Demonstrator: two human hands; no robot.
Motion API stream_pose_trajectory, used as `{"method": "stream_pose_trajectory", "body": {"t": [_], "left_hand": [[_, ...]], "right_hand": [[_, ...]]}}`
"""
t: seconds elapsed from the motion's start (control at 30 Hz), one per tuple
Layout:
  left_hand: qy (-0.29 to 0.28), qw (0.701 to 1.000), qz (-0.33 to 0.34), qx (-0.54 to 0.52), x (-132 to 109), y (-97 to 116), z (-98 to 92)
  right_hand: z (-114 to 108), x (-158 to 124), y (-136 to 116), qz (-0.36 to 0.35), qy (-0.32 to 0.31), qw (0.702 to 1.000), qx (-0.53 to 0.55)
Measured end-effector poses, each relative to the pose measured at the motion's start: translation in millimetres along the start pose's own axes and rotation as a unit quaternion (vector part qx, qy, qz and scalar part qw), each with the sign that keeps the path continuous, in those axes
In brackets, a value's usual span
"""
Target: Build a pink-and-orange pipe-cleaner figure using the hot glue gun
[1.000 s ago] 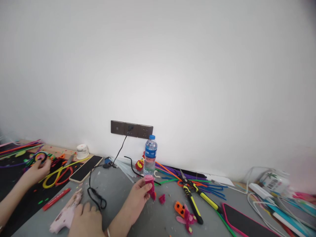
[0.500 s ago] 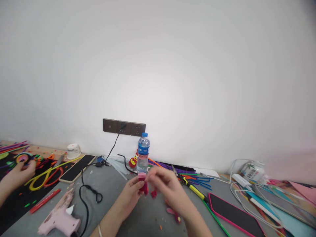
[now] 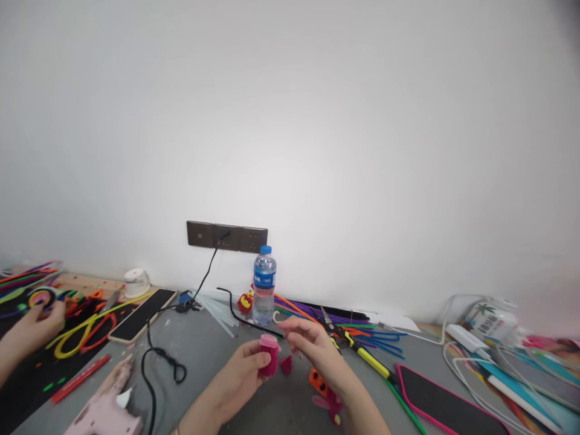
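Observation:
My left hand is closed around a small magenta tub with a lighter pink lid, held upright above the grey tabletop. To its right, my right hand hovers with fingers loosely bent and apart, and nothing shows in them. The right fingertips are clear of the tub. Between the hands lies a small dark pink lump. Close beside my right wrist are an orange piece with dark holes and a pink-and-magenta piece, both partly covered by the arm.
A water bottle stands near the wall beside a red-and-yellow figure. Yellow-and-black scissors and a pink-edged phone lie right. Left are another phone, a pink glue gun, a black cable and another person's hand.
My right hand has drawn away from the tub, its fingers loosening. The tub now shows more fully in my left hand, slightly lower. The view has shifted a little.

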State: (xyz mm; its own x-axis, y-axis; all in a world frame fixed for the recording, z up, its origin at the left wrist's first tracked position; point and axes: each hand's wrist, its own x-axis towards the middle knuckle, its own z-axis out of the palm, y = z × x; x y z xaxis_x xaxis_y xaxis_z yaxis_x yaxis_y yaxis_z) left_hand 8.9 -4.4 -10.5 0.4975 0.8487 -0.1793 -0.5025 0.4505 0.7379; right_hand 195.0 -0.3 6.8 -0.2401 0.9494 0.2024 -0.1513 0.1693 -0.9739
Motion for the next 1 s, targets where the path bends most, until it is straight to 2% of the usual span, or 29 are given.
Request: {"method": "stream_pose_trajectory", "body": {"t": [0.13,0.27,0.6,1.0], "left_hand": [[-0.069,0.998,0.003,0.005,-4,2,3.9],[-0.108,0.994,-0.004,0.008,-6,2,4.2],[-0.142,0.989,-0.033,0.009,-11,1,3.2],[-0.141,0.989,-0.041,0.018,-13,3,6.5]], "right_hand": [[4,-5,-6,0.024,-0.082,0.996,0.019],[8,-7,-6,0.019,-0.112,0.993,0.031],[14,-8,-1,0.027,-0.133,0.987,0.090],[16,-12,-6,0.053,-0.165,0.978,0.115]]}}
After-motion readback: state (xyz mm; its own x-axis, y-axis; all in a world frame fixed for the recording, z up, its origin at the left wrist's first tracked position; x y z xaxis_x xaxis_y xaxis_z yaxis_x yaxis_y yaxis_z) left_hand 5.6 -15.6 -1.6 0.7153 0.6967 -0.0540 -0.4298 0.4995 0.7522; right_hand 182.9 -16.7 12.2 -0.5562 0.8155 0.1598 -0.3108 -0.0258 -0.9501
